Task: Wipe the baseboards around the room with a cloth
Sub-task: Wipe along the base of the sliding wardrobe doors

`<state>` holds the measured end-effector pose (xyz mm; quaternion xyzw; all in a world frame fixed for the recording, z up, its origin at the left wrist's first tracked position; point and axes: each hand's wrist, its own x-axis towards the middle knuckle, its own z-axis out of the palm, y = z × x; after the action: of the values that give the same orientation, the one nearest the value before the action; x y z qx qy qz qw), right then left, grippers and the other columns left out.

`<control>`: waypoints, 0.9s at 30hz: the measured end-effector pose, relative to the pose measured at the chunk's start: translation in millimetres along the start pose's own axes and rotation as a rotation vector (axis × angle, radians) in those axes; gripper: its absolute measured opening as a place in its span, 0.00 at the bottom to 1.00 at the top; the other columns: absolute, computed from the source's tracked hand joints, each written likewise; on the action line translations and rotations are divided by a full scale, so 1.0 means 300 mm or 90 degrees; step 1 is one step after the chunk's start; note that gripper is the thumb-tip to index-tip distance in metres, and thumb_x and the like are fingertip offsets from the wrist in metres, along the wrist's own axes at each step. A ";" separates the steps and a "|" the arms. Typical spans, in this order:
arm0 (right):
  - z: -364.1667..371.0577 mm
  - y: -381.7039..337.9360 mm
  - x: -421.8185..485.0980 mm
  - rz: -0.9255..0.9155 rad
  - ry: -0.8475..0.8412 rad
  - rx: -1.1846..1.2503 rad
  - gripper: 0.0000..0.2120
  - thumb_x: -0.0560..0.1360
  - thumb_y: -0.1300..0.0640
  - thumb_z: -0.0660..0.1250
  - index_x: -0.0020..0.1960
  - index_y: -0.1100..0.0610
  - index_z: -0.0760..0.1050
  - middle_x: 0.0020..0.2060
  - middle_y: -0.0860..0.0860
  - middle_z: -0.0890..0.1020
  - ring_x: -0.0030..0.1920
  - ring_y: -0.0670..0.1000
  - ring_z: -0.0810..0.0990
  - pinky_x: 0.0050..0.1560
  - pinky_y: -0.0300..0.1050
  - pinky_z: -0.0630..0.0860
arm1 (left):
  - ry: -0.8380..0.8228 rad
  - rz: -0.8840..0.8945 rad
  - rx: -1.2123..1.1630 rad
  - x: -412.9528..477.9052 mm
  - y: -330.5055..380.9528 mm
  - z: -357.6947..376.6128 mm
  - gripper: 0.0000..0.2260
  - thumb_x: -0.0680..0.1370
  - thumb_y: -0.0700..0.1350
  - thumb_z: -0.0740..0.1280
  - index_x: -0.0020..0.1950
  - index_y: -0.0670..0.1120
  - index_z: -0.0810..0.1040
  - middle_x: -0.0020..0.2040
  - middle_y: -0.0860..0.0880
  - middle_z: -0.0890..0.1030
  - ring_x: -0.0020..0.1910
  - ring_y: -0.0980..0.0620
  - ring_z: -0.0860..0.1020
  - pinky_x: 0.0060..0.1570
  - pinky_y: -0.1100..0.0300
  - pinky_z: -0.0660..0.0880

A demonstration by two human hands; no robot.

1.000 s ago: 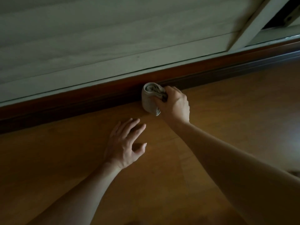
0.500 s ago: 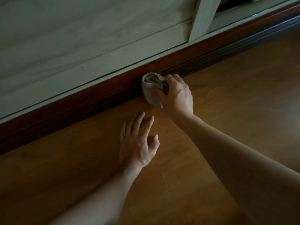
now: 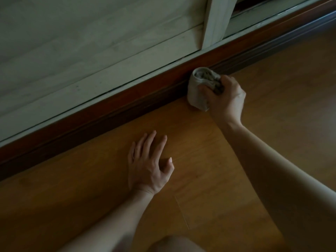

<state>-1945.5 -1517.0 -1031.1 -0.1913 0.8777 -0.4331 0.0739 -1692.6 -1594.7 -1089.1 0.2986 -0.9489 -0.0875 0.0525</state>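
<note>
A dark reddish-brown baseboard [image 3: 112, 115] runs diagonally from lower left to upper right, under pale wooden sliding panels. My right hand [image 3: 226, 99] grips a bunched grey cloth [image 3: 197, 88] and holds it against the baseboard where it meets the floor. My left hand [image 3: 149, 166] rests flat on the wooden floor with its fingers spread, below and left of the cloth and apart from the baseboard.
Pale sliding wardrobe panels [image 3: 91, 51] stand above the baseboard, with a vertical frame edge [image 3: 216, 22] and a track at the upper right. Brown wooden floor [image 3: 281, 99] spreads to the right of my arm. The room is dim.
My right hand has slid the cloth to the right along the baseboard. My left hand has shifted right on the floor, and the view has turned that way too.
</note>
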 end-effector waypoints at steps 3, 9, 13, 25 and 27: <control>0.048 -0.030 -0.037 -0.070 -0.060 0.008 0.10 0.76 0.48 0.72 0.51 0.53 0.77 0.48 0.48 0.78 0.45 0.44 0.75 0.40 0.29 0.66 | -0.006 -0.001 -0.003 0.002 0.008 -0.004 0.29 0.75 0.60 0.62 0.76 0.56 0.70 0.77 0.47 0.67 0.75 0.43 0.65 0.74 0.40 0.60; -0.010 0.018 0.025 0.006 -0.014 0.041 0.16 0.75 0.45 0.71 0.55 0.55 0.77 0.50 0.49 0.81 0.48 0.48 0.79 0.44 0.40 0.76 | -0.005 -0.004 -0.001 -0.003 0.004 -0.003 0.28 0.76 0.60 0.61 0.76 0.56 0.70 0.78 0.48 0.67 0.76 0.44 0.65 0.74 0.40 0.61; 0.036 -0.007 -0.020 -0.025 -0.025 0.040 0.13 0.76 0.48 0.71 0.54 0.55 0.77 0.50 0.48 0.79 0.48 0.44 0.76 0.42 0.30 0.70 | -0.007 -0.007 0.002 -0.011 0.007 0.001 0.28 0.76 0.60 0.61 0.76 0.55 0.70 0.77 0.47 0.68 0.76 0.43 0.65 0.73 0.38 0.62; -0.117 0.105 0.130 0.059 0.053 0.039 0.12 0.74 0.48 0.73 0.54 0.52 0.79 0.47 0.46 0.80 0.47 0.45 0.79 0.44 0.39 0.77 | -0.003 -0.004 0.009 -0.004 0.007 0.001 0.27 0.77 0.61 0.58 0.76 0.56 0.71 0.77 0.48 0.68 0.76 0.44 0.65 0.71 0.38 0.64; -0.131 0.116 0.144 0.106 0.094 0.043 0.10 0.74 0.49 0.73 0.52 0.51 0.79 0.47 0.45 0.80 0.47 0.44 0.79 0.46 0.42 0.80 | -0.001 -0.005 0.008 -0.003 0.007 0.000 0.27 0.77 0.61 0.58 0.76 0.56 0.71 0.77 0.48 0.68 0.76 0.44 0.65 0.70 0.38 0.64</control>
<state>-2006.1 -1486.2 -1032.8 -0.0825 0.8785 -0.4678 0.0512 -1693.0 -1592.4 -1088.8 0.3023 -0.9484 -0.0822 0.0496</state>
